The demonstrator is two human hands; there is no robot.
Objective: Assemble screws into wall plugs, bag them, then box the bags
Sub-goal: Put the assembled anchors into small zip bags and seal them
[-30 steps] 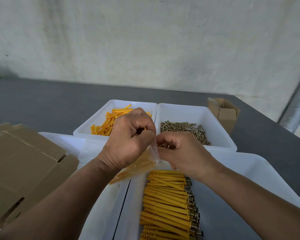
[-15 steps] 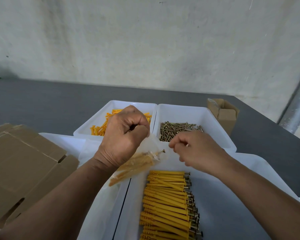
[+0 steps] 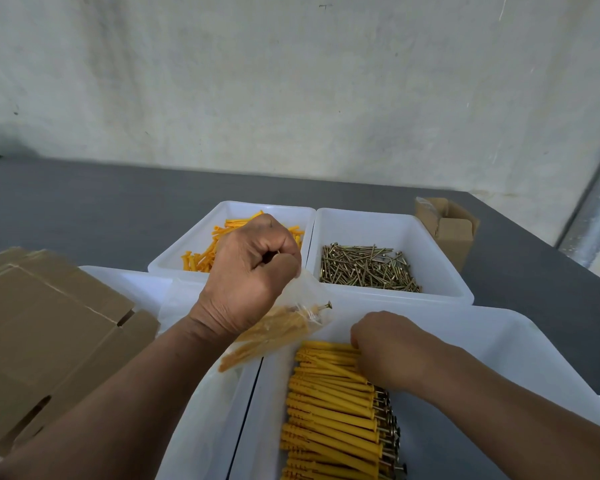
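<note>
We've got our left hand [image 3: 253, 275] clenched tight on the neck of a small clear plastic bag [image 3: 291, 323], which hangs above the seam between the two near tubs, part-filled with plug-and-screw sets, one screw head poking up at its mouth. Our right hand [image 3: 392, 351] is down on the far end of the long row of assembled yellow wall plugs [image 3: 333, 403] in the big white plastic tub [image 3: 499, 327]; its fingers curl out of sight, so we cannot tell if it has one. Assembly looks well along, bagging midway, boxing not begun. Loose yellow plugs [image 3: 205, 258] and brassy loose screws [image 3: 364, 268] sit beyond; flat brown cardboard blanks [image 3: 49, 334] wait left, a small open carton [image 3: 447, 230] far right on the grey surface [image 3: 84, 209]. Nothing seems to block the reach.
</note>
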